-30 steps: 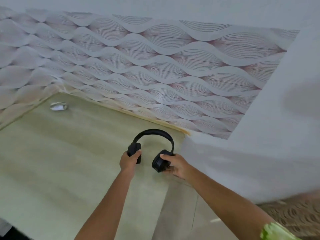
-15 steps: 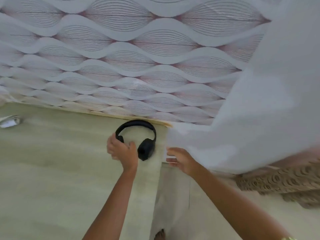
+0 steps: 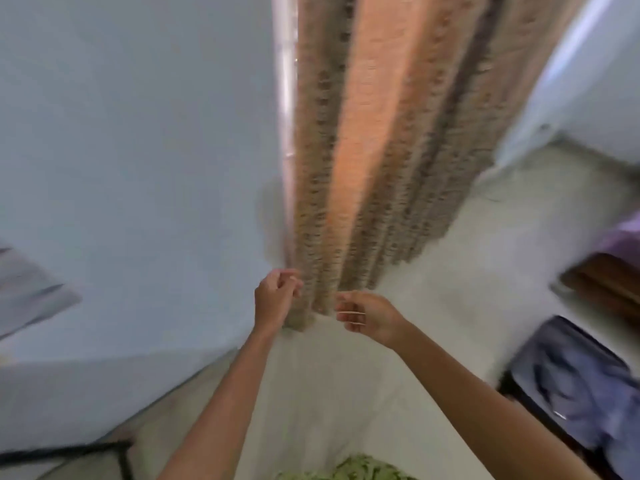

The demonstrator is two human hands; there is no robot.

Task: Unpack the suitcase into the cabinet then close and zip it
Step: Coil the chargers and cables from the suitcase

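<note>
Both hands loosely curled, holding nothing, near curtain; suitcase far right.

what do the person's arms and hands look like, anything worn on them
Both forearms are bare from the bottom of the picture up to the wrists, with no sleeve showing on them. No watch, bracelet or glove shows on the left hand or the right hand. The picture is blurred, so a ring cannot be ruled out. A bit of green patterned clothing shows at the bottom edge.
</note>
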